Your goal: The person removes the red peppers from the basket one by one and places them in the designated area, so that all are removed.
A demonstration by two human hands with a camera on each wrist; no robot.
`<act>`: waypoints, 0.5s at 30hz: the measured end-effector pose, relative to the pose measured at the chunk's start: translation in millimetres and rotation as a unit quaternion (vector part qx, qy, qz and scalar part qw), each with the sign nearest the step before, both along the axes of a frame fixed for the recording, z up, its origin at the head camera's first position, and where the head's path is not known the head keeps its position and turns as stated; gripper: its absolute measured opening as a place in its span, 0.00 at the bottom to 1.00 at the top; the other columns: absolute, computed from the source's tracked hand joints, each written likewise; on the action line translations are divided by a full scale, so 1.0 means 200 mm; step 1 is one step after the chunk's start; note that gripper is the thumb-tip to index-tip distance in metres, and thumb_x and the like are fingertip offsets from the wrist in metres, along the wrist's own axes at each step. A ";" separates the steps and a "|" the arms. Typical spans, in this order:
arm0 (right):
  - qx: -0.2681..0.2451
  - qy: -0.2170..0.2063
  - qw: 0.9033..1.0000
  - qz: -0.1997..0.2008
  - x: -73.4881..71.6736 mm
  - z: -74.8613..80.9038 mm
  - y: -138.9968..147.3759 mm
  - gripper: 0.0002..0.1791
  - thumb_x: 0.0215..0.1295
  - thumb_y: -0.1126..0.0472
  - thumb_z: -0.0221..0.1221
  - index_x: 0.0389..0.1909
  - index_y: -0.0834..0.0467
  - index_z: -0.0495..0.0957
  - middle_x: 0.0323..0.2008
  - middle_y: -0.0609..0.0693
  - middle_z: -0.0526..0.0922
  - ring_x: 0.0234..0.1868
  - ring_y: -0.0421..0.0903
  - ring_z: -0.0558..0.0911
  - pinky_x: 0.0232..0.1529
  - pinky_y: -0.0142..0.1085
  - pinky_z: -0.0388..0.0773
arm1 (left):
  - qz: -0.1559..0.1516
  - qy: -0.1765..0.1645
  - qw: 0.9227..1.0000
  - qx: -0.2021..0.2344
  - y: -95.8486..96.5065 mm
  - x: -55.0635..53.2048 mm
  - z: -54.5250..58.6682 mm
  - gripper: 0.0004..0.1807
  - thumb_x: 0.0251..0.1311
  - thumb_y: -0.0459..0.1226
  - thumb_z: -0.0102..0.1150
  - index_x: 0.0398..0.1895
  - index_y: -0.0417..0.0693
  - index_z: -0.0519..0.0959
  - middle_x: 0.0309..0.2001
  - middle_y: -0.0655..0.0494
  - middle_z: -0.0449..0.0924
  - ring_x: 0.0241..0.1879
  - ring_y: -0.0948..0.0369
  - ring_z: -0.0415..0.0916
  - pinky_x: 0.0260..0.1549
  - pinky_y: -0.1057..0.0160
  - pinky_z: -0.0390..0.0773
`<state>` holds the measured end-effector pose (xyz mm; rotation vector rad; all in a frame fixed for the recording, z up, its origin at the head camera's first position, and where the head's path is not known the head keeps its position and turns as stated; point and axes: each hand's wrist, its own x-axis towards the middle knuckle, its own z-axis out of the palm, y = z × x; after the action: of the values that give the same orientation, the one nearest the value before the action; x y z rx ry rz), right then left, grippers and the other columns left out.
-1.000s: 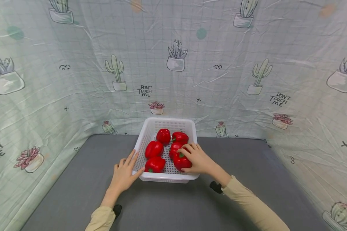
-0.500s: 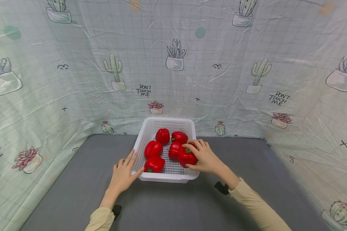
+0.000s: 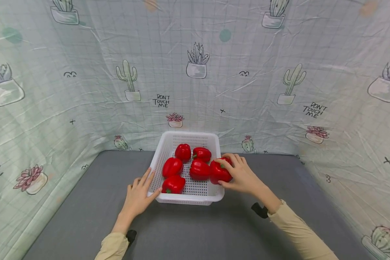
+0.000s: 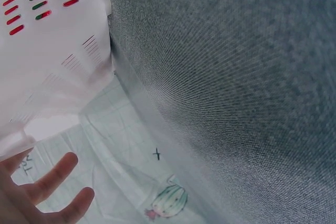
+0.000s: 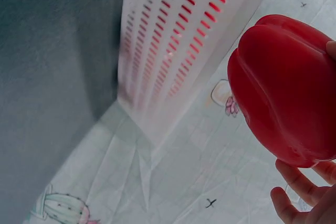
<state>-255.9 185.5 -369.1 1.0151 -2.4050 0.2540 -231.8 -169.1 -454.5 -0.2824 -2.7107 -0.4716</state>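
Note:
A red bell pepper (image 3: 219, 173) with a green stem is gripped by my right hand (image 3: 242, 176) over the basket's right rim. In the right wrist view the same bell pepper (image 5: 286, 90) is raised beside the outer wall, with fingers (image 5: 302, 182) below it. My left hand (image 3: 139, 196) rests with extended fingers on the left rim of the white perforated basket (image 3: 190, 198). Several red peppers lie inside: one at front left (image 3: 173, 184), others behind it, and one (image 3: 199, 170) just left of the held pepper.
The basket stands on a grey tabletop (image 3: 195, 231). A pale cactus-print sheet (image 3: 195, 94) hangs behind and along both sides. A dark band (image 3: 259, 210) sits at my right wrist, another (image 3: 131, 236) at my left.
My right hand has lifted the bell pepper and carried it rightward, from inside the basket to over its right rim. The left hand has stayed on the left rim.

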 end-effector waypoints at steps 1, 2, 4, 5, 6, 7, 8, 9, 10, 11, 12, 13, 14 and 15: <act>0.000 -0.002 1.000 -0.003 0.00 0.00 0.01 0.40 0.38 0.48 0.68 0.56 0.48 0.64 0.52 0.54 0.68 0.52 0.49 0.65 0.45 0.45 0.66 | 0.000 -0.001 1.000 0.001 0.00 0.00 0.00 0.40 0.51 0.57 0.52 0.66 0.50 0.58 0.68 0.50 0.54 0.53 0.47 0.62 0.42 0.45 0.64; -0.002 -0.003 1.000 -0.005 0.00 0.00 0.02 0.40 0.38 0.48 0.69 0.56 0.48 0.65 0.52 0.54 0.68 0.52 0.50 0.66 0.44 0.46 0.66 | -0.001 -0.001 1.000 0.002 0.00 0.00 0.00 0.40 0.51 0.56 0.53 0.66 0.50 0.58 0.68 0.50 0.54 0.53 0.47 0.62 0.42 0.45 0.64; -0.002 -0.008 1.000 -0.012 0.00 0.00 0.04 0.40 0.38 0.48 0.68 0.56 0.48 0.65 0.52 0.54 0.68 0.51 0.50 0.66 0.45 0.46 0.67 | -0.001 -0.002 1.000 0.004 0.00 0.00 0.00 0.40 0.50 0.56 0.53 0.66 0.50 0.58 0.68 0.50 0.54 0.53 0.47 0.62 0.42 0.44 0.64; -0.002 -0.009 1.000 -0.014 0.00 0.00 0.05 0.39 0.38 0.49 0.68 0.56 0.48 0.65 0.52 0.54 0.68 0.51 0.50 0.66 0.44 0.46 0.67 | -0.001 -0.003 1.000 0.005 0.00 0.00 0.00 0.40 0.50 0.56 0.54 0.66 0.50 0.58 0.68 0.50 0.54 0.53 0.47 0.62 0.42 0.44 0.63; -0.002 -0.011 1.000 -0.018 0.00 0.00 0.06 0.39 0.38 0.49 0.69 0.56 0.48 0.65 0.52 0.54 0.68 0.51 0.50 0.66 0.44 0.46 0.67 | -0.001 -0.004 1.000 0.006 0.00 0.00 0.00 0.40 0.50 0.56 0.54 0.66 0.50 0.58 0.68 0.50 0.54 0.53 0.47 0.62 0.42 0.44 0.63; -0.002 -0.012 1.000 -0.021 0.00 0.00 0.07 0.40 0.38 0.49 0.69 0.56 0.48 0.65 0.52 0.54 0.68 0.51 0.50 0.66 0.44 0.46 0.67 | -0.001 -0.005 1.000 0.007 0.00 0.00 0.00 0.40 0.50 0.56 0.54 0.66 0.50 0.58 0.68 0.50 0.54 0.53 0.47 0.62 0.43 0.44 0.63; -0.003 -0.013 1.000 -0.023 0.00 0.00 0.08 0.39 0.38 0.49 0.69 0.56 0.48 0.65 0.52 0.55 0.68 0.51 0.50 0.66 0.44 0.46 0.67 | -0.001 -0.005 1.000 0.006 0.00 0.00 0.00 0.40 0.50 0.55 0.54 0.66 0.50 0.58 0.68 0.50 0.54 0.53 0.47 0.62 0.43 0.44 0.63; -0.003 -0.012 1.000 -0.026 0.00 0.00 0.09 0.39 0.38 0.49 0.68 0.56 0.48 0.65 0.52 0.55 0.68 0.51 0.50 0.66 0.44 0.45 0.67 | 0.000 -0.007 1.000 0.005 0.00 0.00 0.00 0.40 0.50 0.55 0.54 0.66 0.50 0.58 0.68 0.50 0.54 0.53 0.47 0.62 0.43 0.44 0.63; -0.003 -0.011 1.000 -0.028 0.00 0.00 0.10 0.39 0.38 0.49 0.68 0.56 0.48 0.65 0.52 0.55 0.68 0.51 0.50 0.66 0.44 0.45 0.67 | 0.000 -0.008 1.000 0.005 0.00 0.00 0.00 0.40 0.50 0.55 0.54 0.66 0.50 0.58 0.68 0.50 0.54 0.52 0.47 0.62 0.42 0.44 0.64; -0.004 -0.009 1.000 -0.029 0.00 0.00 0.11 0.39 0.38 0.49 0.68 0.56 0.48 0.65 0.52 0.55 0.68 0.51 0.50 0.66 0.44 0.45 0.67 | 0.000 -0.008 1.000 0.005 0.00 0.00 0.00 0.40 0.50 0.55 0.54 0.66 0.50 0.58 0.68 0.50 0.54 0.52 0.47 0.62 0.42 0.45 0.64; -0.006 -0.008 1.000 -0.029 0.00 0.00 0.12 0.39 0.38 0.49 0.68 0.56 0.49 0.66 0.52 0.55 0.68 0.51 0.50 0.66 0.43 0.46 0.67 | 0.000 -0.008 1.000 0.005 0.00 0.00 0.00 0.40 0.50 0.55 0.54 0.66 0.50 0.58 0.68 0.50 0.54 0.52 0.47 0.62 0.42 0.45 0.64; -0.007 -0.006 0.999 -0.031 0.00 0.00 0.13 0.39 0.38 0.49 0.68 0.56 0.49 0.66 0.52 0.55 0.68 0.52 0.51 0.66 0.43 0.46 0.67 | 0.000 -0.008 1.000 0.005 0.00 0.00 0.00 0.40 0.50 0.55 0.54 0.66 0.50 0.58 0.68 0.50 0.54 0.51 0.48 0.63 0.42 0.45 0.64; -0.009 -0.003 0.999 -0.032 -0.01 0.00 0.14 0.38 0.38 0.50 0.68 0.56 0.49 0.66 0.52 0.56 0.68 0.51 0.51 0.66 0.43 0.47 0.67 | 0.000 -0.007 1.000 0.004 0.00 0.00 0.00 0.40 0.50 0.55 0.54 0.66 0.50 0.58 0.68 0.50 0.54 0.51 0.48 0.63 0.41 0.46 0.64; -0.011 -0.001 0.999 -0.033 -0.01 0.00 0.15 0.39 0.38 0.50 0.68 0.55 0.49 0.66 0.52 0.56 0.68 0.52 0.51 0.66 0.43 0.47 0.68 | 0.000 -0.005 1.000 0.004 0.00 0.00 0.00 0.40 0.50 0.55 0.54 0.66 0.50 0.58 0.68 0.49 0.54 0.51 0.48 0.63 0.41 0.46 0.64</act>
<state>-257.3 216.1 -369.8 0.9246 -2.4265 0.2579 -232.4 -168.2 -454.0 -0.2798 -2.7187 -0.4856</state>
